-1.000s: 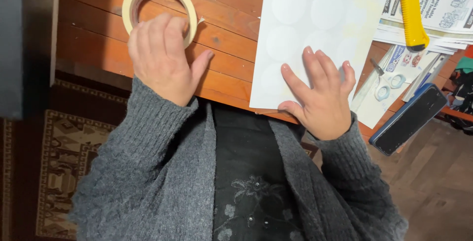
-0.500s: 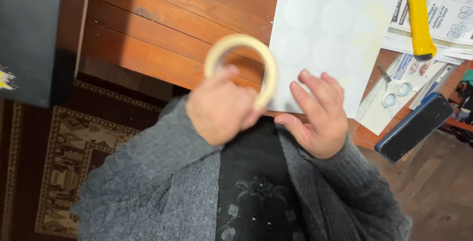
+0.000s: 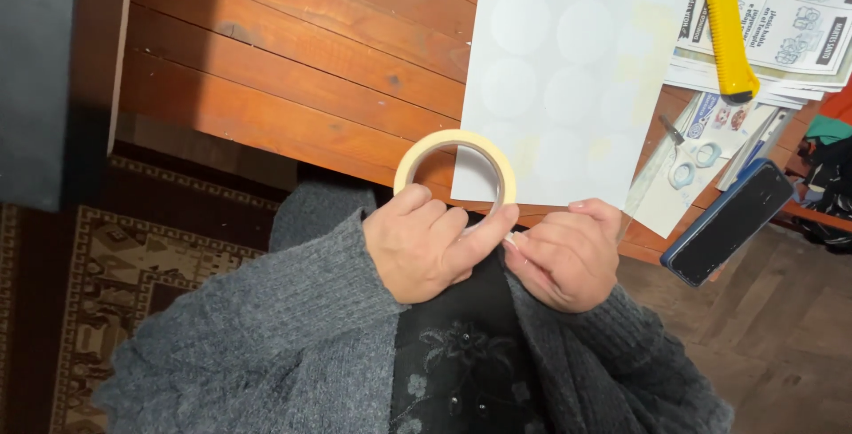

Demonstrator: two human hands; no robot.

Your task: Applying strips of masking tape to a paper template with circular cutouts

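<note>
Cream masking tape roll (image 3: 455,172) held upright in my left hand (image 3: 426,248) over desk (image 3: 293,61) edge | right hand (image 3: 564,256) fingertips pinch at roll, probably the tape end | white sheet (image 3: 568,70) just behind.

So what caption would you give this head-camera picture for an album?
Left hand grips a roll of masking tape while the right hand picks at its edge, over a wooden table.
</note>
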